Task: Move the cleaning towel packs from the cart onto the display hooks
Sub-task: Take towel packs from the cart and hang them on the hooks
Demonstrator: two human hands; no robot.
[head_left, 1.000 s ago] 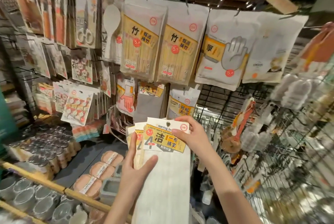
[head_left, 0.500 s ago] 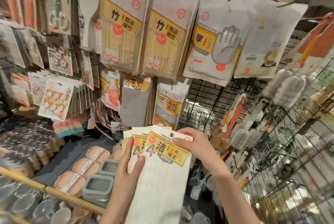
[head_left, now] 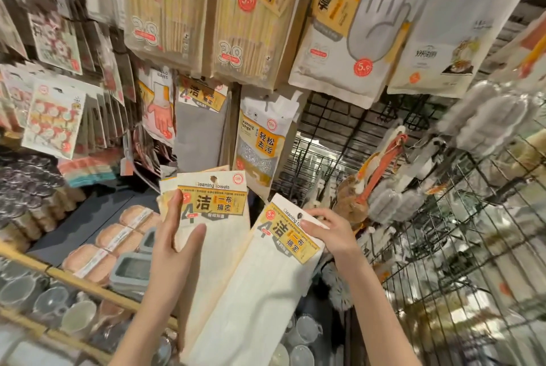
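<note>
My left hand (head_left: 174, 243) grips a small stack of cream cleaning towel packs (head_left: 218, 197) with yellow labels, thumb across the front. My right hand (head_left: 328, 232) pinches the card top of one separate white towel pack (head_left: 260, 291), pulled away to the right and tilted. Straight ahead on the wire grid wall hangs a grey towel pack (head_left: 201, 126) with the same yellow label, between a glove pack and a cleaning sponge pack (head_left: 260, 144). The hook it hangs from is hidden behind the packs above.
Bamboo chopstick packs (head_left: 251, 11) and disposable glove packs (head_left: 348, 28) hang overhead. A black wire grid (head_left: 443, 247) with brushes runs along the right. Below left are shelves with sponges (head_left: 112, 235), grey containers (head_left: 133, 268), and glass cups (head_left: 44, 300) behind a wooden rail.
My right hand has drawn one towel pack off the front of the stack and moved it right and down. The view has come closer to the hanging display.
</note>
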